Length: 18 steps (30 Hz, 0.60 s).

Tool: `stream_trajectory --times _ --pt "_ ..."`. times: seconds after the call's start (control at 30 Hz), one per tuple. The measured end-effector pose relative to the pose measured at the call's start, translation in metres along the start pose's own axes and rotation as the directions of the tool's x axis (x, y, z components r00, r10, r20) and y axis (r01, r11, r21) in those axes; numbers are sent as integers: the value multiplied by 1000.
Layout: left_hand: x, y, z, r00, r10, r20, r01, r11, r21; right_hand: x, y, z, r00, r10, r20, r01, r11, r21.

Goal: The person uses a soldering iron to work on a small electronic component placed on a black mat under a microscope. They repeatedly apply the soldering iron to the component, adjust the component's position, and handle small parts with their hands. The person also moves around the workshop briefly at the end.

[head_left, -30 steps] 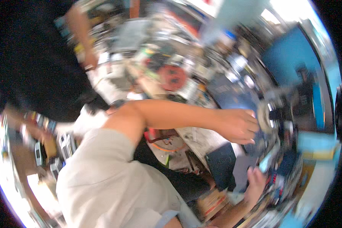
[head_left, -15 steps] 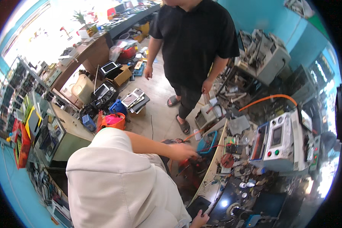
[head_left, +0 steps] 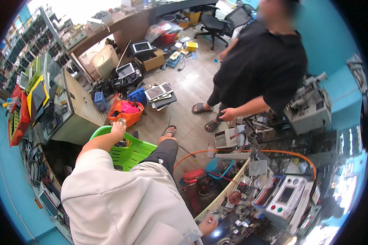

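My left hand (head_left: 118, 128) is closed over the rim of a bright green plastic chair (head_left: 129, 153) with a slotted surface. Part of this chair is hidden behind my arm and light shirt. At the lower edge, my right hand (head_left: 208, 225) rests at the cluttered workbench (head_left: 235, 188), its fingers curled. A small pale spot shows by those fingers, too small to name. Close to that hand lie several small white pieces (head_left: 242, 223) and other loose parts.
A person in black (head_left: 259, 69) stands across the floor. On the bench is a white machine with a screen (head_left: 286, 198). An orange hose (head_left: 292, 152) arcs behind it. Below sits a blue basket (head_left: 219, 167). An orange bag (head_left: 126, 114) and stacked tablets (head_left: 158, 94) stand ahead.
My left hand has swung from beside the bench to the green chair, now in view. My right hand no longer shows the dark flat device. The other person has shifted right; my view has turned.
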State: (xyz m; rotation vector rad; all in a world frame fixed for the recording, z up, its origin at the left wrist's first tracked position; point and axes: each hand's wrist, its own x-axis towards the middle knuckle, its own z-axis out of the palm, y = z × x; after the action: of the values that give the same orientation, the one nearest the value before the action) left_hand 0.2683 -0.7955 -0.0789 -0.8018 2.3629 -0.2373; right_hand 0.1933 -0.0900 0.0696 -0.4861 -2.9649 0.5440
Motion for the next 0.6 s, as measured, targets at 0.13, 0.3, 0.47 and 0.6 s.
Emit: stream_trajectory --times 0.13,0.3,0.47,0.6 --pt "17 -28 5 940 82 333 -4 974 -228 70 -135 47 937 -326 129 326 945 22" --pt "4 -27 3 887 208 413 -48 930 -364 153 -317 127 786 -420 454 357 908 221" --pt "-17 -18 -3 883 94 460 137 886 -444 244 -473 229 573 -321 754 240 946 220" --pt "2 -12 1 879 40 474 198 875 -441 295 -564 306 465 -203 862 -2 973 230"
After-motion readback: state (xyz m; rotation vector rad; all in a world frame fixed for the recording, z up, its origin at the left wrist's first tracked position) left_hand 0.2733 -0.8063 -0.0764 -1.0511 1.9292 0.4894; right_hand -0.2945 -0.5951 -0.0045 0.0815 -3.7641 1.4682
